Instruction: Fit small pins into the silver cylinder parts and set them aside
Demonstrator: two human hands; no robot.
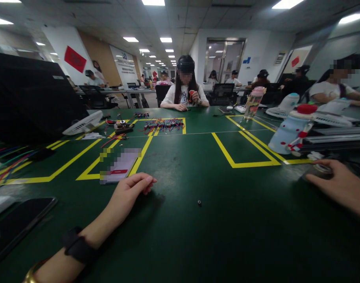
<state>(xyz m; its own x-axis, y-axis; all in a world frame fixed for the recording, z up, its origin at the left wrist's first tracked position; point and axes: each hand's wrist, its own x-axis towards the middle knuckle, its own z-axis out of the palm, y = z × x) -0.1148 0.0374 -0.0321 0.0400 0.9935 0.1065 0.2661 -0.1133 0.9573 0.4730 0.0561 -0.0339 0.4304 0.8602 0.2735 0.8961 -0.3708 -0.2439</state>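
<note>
A tiny dark metal cylinder (199, 203), with a hole in its end, lies on the green table (227, 236). To its left, my left hand (134, 186) hovers low or rests over the tabletop, thumb and fingers curled together; whatever may be between them is hidden. Just behind that wrist side lies a partly blurred phone-like slab (122, 167) with a red mark. At the far right, my right hand (345, 182) is wrapped round a small, round, dark container (320, 171), smeared by motion.
Yellow tape (253, 164) marks areas on the table. Bundled coloured wires (165, 125) lie beyond. At right stand a blue bottle with a red lid (283, 131) and a pink-lidded bottle (254, 103). A dark phone (23, 220) lies left. A person (184, 88) sits opposite.
</note>
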